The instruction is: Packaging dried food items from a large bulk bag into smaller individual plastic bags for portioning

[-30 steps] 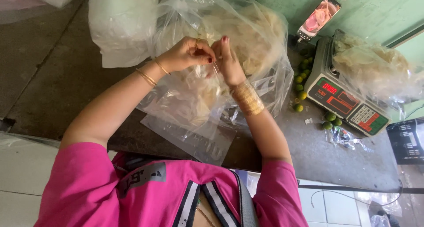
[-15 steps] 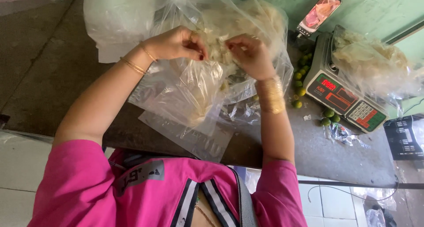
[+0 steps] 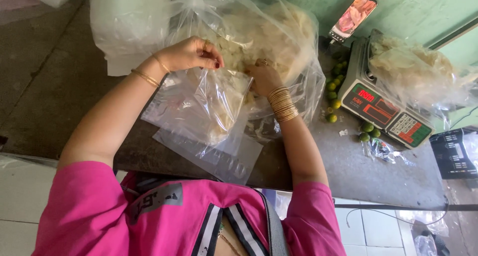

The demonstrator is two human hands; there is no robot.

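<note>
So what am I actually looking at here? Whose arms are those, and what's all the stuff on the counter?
The camera sits on a person's head and looks down, so those are their own arms. The left hand pinches the rim of a small clear bag. The right hand reaches into a big clear sack of pale crackers. On the grey counter stand a weighing scale with another filled bag on top, some small green limes, and a phone leaning on the wall.
</note>
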